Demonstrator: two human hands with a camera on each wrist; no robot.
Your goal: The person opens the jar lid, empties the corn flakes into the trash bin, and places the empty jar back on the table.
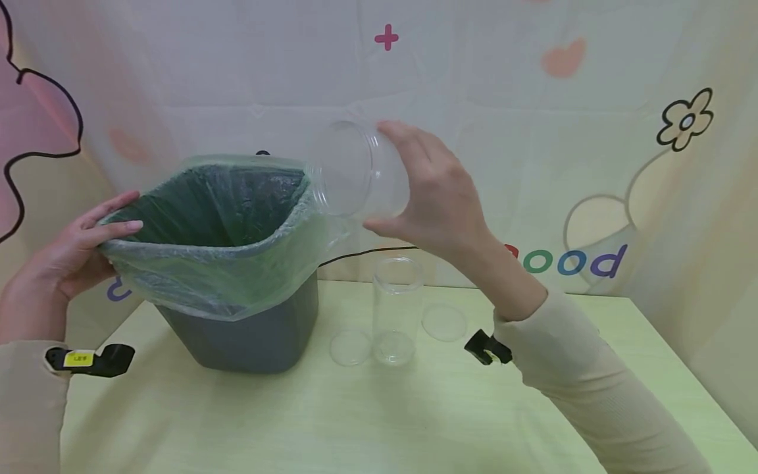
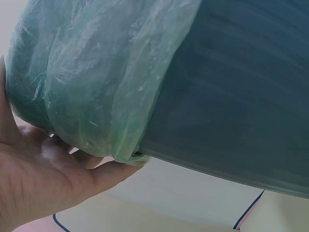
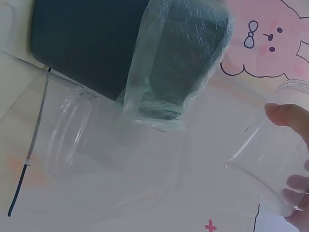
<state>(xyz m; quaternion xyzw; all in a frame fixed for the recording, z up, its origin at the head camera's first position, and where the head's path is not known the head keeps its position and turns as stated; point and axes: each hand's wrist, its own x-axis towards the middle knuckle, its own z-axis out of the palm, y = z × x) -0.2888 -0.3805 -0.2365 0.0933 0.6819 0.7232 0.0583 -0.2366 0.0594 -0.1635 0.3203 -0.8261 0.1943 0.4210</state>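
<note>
On the left of the table stands a dark grey trash bin [image 1: 260, 345], lined with a translucent green bag [image 1: 237, 283] folded down over its rim. My left hand [image 1: 74, 250] grips the bin's left rim through the bag, thumb over the edge; the left wrist view shows its fingers against the outside of the bag. With fingers and thumb spread around it, my right hand [image 1: 447, 194] holds a clear jar [image 3: 263, 150] in the air. The jar lies tilted on its side, its threaded mouth beside the bin's right rim. No contents show in it.
A second clear jar [image 1: 397, 313] stands upright on the pale table [image 1: 414, 421], right of the bin. Two clear round discs, a left disc [image 1: 350, 347] and a right disc [image 1: 444, 322], lie beside it. A printed curtain [image 1: 474, 85] hangs behind, with a dark cord [image 1: 367, 252] before it.
</note>
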